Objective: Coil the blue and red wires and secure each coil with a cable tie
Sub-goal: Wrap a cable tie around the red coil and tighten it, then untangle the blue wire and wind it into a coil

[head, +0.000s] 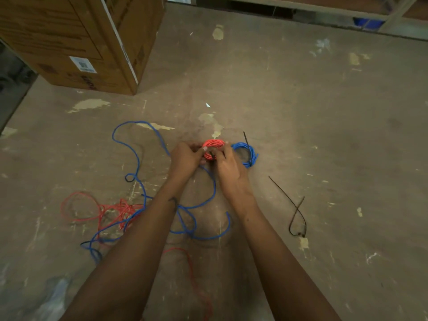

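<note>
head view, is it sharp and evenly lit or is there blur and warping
Head view: dim, warm light, darker toward the corners; the cardboard box leans from wide-angle distortion; the red coil between both hands is soft, its cable tie hard to make out.

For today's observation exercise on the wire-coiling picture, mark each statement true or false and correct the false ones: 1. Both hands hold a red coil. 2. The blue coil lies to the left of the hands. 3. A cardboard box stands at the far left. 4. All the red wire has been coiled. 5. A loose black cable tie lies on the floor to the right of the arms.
1. True: the left hand and right hand grip the red coil.
2. False: the blue coil lies just right of the hands, with a black tie on it.
3. True: the cardboard box stands there.
4. False: loose red wire lies tangled at the left with loose blue wire.
5. True: the black cable tie lies there, looped.
</note>
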Tool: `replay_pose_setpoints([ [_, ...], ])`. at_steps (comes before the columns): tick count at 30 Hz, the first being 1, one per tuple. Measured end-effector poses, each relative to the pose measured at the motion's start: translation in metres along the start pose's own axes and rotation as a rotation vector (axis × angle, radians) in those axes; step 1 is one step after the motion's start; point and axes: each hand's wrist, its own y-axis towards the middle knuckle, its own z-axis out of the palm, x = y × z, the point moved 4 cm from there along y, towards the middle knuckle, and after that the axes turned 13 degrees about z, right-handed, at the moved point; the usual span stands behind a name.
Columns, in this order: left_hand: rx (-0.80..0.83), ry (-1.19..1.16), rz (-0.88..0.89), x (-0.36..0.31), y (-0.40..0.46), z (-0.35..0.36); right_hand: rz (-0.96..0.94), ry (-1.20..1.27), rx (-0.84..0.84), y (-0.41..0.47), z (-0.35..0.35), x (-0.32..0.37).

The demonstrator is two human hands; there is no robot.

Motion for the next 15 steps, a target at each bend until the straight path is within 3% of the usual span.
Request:
replay_pose_setpoints([
  [4,-0.022,0.158,0.053,-0.015,-0.02,-0.009,0.048,0.066,-0.097,-0.023,0.006,-0.01],
  [8,-0.09,0.286,0.286,-0.049,-0.07,-0.032,0.139,0.089,-0.135,-0.069,0.012,-0.025],
  [12,-0.102,0.212,0.486,-0.074,-0.131,-0.058,0.115,0.178,-0.076,-0.126,0.013,-0.019],
  [15,-0.112,0.283,0.589,-0.082,-0.173,-0.082,0.103,0.258,0.014,-0.16,0.016,-0.005],
])
